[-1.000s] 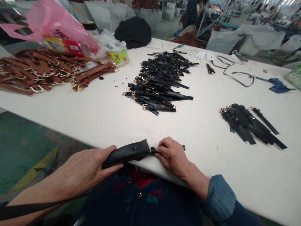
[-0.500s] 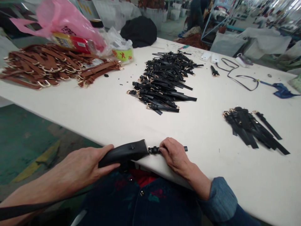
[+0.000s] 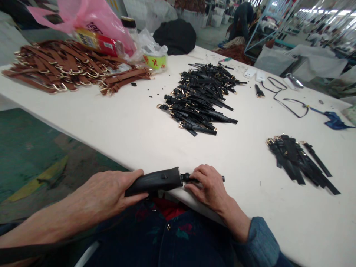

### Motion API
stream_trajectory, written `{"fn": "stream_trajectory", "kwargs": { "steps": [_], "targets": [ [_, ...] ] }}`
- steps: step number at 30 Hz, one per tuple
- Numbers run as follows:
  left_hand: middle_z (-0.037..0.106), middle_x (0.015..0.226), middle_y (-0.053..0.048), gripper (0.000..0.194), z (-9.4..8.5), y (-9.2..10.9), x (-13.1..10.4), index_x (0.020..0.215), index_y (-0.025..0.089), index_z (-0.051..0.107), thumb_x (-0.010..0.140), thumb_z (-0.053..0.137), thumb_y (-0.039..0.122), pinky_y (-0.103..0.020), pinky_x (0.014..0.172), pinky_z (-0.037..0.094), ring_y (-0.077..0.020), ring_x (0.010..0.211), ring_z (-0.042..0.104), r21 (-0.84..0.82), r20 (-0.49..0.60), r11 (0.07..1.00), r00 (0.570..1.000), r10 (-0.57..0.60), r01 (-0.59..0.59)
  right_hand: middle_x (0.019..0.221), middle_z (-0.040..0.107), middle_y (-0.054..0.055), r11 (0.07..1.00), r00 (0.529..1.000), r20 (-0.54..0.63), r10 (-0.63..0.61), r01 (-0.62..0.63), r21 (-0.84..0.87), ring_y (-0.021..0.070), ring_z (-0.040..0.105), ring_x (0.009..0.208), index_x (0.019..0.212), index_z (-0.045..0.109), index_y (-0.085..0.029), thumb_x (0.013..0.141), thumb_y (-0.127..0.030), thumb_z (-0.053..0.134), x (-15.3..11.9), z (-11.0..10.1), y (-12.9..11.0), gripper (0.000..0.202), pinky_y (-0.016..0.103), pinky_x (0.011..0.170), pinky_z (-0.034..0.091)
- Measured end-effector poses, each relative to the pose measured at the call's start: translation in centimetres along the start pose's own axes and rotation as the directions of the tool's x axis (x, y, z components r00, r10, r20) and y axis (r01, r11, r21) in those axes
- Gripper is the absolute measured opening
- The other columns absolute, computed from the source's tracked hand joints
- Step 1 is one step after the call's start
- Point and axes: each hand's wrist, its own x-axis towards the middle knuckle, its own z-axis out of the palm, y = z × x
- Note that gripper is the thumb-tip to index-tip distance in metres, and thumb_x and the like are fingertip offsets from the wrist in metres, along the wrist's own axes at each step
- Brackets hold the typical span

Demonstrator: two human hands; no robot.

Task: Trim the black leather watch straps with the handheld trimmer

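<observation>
At the table's front edge, my left hand [image 3: 118,185] is closed round a wide, curved black leather piece [image 3: 157,181] with a small raised fitting on its face. A short black buckle strap [image 3: 185,177] lies at the right end of that piece. Bent fingers of my right hand [image 3: 208,185] grip this strap, and its tip pokes out beyond them. Whether the strap is joined to the wide piece is hard to make out. Further in on the white table [image 3: 133,137] lies a large heap of black buckle straps [image 3: 204,98].
A smaller pile of black straps [image 3: 294,157] lies at the right. Brown buckle straps [image 3: 66,68] are heaped at the left beside a pink plastic bag [image 3: 83,18] and a yellow-green tape roll [image 3: 155,62]. A thin black cord [image 3: 278,96] lies at the back right.
The view has shifted slightly, so things sit a little differently in it. The fingers of my right hand have moved closer to the buckle end of the strap. My left hand keeps its hold.
</observation>
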Motion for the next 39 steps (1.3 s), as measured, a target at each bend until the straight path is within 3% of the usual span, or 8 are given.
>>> {"fn": "stream_trajectory", "kwargs": {
  "steps": [8,15,19,21,25,28,36,39],
  "targets": [
    [0.077,0.097,-0.010,0.046,0.1,-0.4,0.5,0.104,0.024,0.065,0.088,0.047,0.062,-0.040,0.079,0.051,-0.0322,0.095,0.072,0.062,0.052,0.998,0.999,-0.002,-0.001,0.078,0.064,0.004,0.945,0.982,0.060,-0.177,0.187,-0.267,0.0173,0.050,0.074,0.077,0.061,-0.018,0.098,-0.024,0.051,1.1,0.3,-0.1,0.024,0.036,0.070,0.030],
    [0.077,0.097,-0.010,0.048,0.2,-0.4,0.3,0.107,0.024,0.064,0.088,0.046,0.064,-0.042,0.082,0.051,-0.0328,0.096,0.072,0.077,0.058,0.997,0.998,-0.010,0.006,0.078,0.061,0.003,1.000,0.995,0.099,0.024,-0.022,-0.020,0.0149,0.053,0.073,0.079,0.059,-0.018,0.101,-0.025,0.045,1.8,-0.1,0.2,0.027,0.032,0.071,0.036],
    [0.076,0.093,-0.009,0.047,0.4,-0.7,0.3,0.106,0.024,0.064,0.088,0.045,0.064,-0.039,0.078,0.049,-0.0312,0.090,0.072,0.062,0.034,0.998,0.999,0.009,-0.012,0.087,0.067,0.002,0.976,0.988,0.122,0.091,-0.113,0.188,0.0153,0.057,0.078,0.103,0.064,-0.019,0.092,-0.030,0.063,1.4,-0.5,0.1,0.015,0.031,0.074,0.041],
    [0.076,0.089,-0.008,0.048,0.4,-0.7,0.4,0.104,0.024,0.064,0.087,0.046,0.064,-0.038,0.075,0.048,-0.0303,0.087,0.072,0.059,0.025,0.998,1.000,0.016,-0.018,0.094,0.069,0.003,0.983,0.993,0.113,0.036,-0.056,0.174,0.0174,0.060,0.083,0.113,0.066,-0.022,0.084,-0.031,0.073,1.1,-0.4,0.2,0.031,0.033,0.076,0.042],
    [0.076,0.088,-0.009,0.045,0.0,-0.4,0.4,0.102,0.024,0.064,0.087,0.046,0.062,-0.037,0.073,0.047,-0.0298,0.085,0.072,0.070,0.040,0.998,0.999,-0.001,-0.002,0.092,0.070,0.004,0.989,0.989,-0.004,-0.148,0.148,0.000,0.0168,0.061,0.082,0.100,0.072,-0.023,0.091,-0.026,0.066,0.9,0.5,0.7,0.011,0.034,0.073,0.038],
    [0.075,0.088,-0.009,0.044,-0.2,-0.2,0.4,0.099,0.023,0.064,0.087,0.046,0.062,-0.036,0.072,0.047,-0.0300,0.085,0.071,0.062,0.042,0.998,0.999,0.000,-0.003,0.088,0.070,0.004,0.980,0.980,-0.014,-0.201,0.200,-0.022,0.0152,0.061,0.078,0.093,0.072,-0.022,0.096,-0.021,0.058,1.0,0.9,1.0,0.015,0.032,0.070,0.037],
    [0.075,0.087,-0.008,0.043,0.0,-0.4,0.5,0.098,0.024,0.063,0.087,0.046,0.062,-0.037,0.073,0.047,-0.0287,0.084,0.072,0.095,0.041,0.995,0.999,0.014,-0.018,0.082,0.068,0.002,0.987,0.976,0.200,0.085,-0.111,0.118,0.0134,0.060,0.075,0.081,0.069,-0.020,0.093,-0.024,0.064,2.8,0.2,1.0,0.014,0.026,0.069,0.042],
    [0.075,0.085,-0.007,0.040,-0.3,0.2,0.4,0.095,0.025,0.063,0.088,0.046,0.061,-0.037,0.070,0.047,-0.0286,0.081,0.071,0.107,0.045,0.994,0.999,0.027,-0.031,0.082,0.066,0.001,0.977,0.966,0.237,0.106,-0.145,0.154,0.0128,0.061,0.076,0.082,0.067,-0.019,0.094,-0.022,0.063,3.4,0.1,1.0,0.013,0.025,0.070,0.042]
  ]
}}
